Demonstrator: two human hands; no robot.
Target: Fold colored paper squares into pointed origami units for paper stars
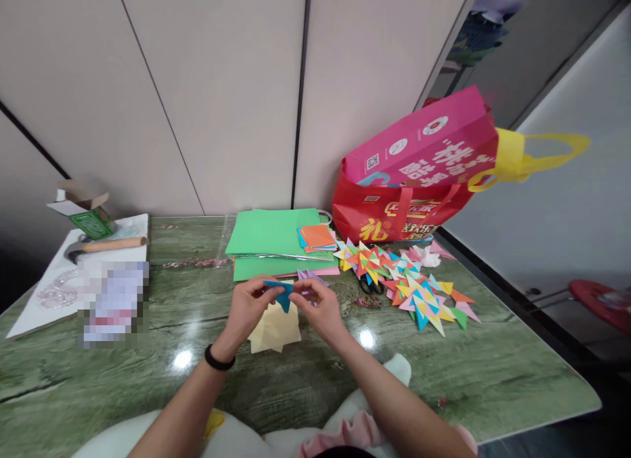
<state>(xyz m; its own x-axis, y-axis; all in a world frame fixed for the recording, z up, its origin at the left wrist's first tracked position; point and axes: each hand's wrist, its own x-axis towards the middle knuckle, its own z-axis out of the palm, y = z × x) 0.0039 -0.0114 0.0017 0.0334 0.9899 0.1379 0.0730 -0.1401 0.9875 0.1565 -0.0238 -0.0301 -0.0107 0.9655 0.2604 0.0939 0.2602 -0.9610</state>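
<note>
Between my two hands is a small folded piece of blue paper (282, 296), pointed at its lower end. My left hand (250, 305) pinches its left side between thumb and fingers. On the other side, my right hand (318, 305) grips the right edge with its fingertips. Below them, pale yellow paper squares (276, 333) lie on the table. Purple folded pieces (309, 274) rest just behind my right hand, partly covered by it. To the right spreads a heap of colourful folded paper pieces (414, 287).
Green paper sheets (276, 231) lie at the back, with small orange squares (318, 236) on them. Black scissors handles (371, 286) show beside the heap. A red bag (374, 211) stands at the back right. On the left are a small box (91, 218) and a wooden-handled tool (118, 244).
</note>
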